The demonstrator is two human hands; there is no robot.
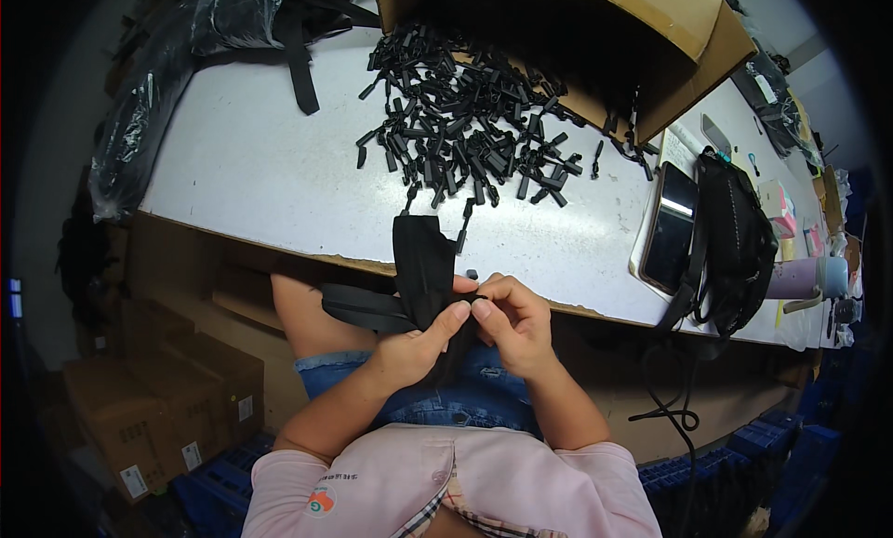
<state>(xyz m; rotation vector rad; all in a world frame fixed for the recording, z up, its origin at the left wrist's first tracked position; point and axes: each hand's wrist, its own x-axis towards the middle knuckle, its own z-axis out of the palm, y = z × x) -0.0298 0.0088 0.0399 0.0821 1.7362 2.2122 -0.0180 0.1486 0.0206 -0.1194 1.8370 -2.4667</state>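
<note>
A black fabric piece hangs over the near edge of the table, its upper end lying on the white top. My left hand is closed on its lower part, thumb on top. A black strap loop sticks out from it to the left. My right hand pinches the right edge of the same fabric, thumb tip close to the left thumb. What lies between the fingertips is mostly covered. Beyond the hands lies a heap of small black zipper pulls; a few lie loose near the fabric's upper end.
An open cardboard box stands behind the heap. On the right are a phone, a black bag and a purple bottle. Plastic-wrapped black goods lie at the left edge; cartons stand below.
</note>
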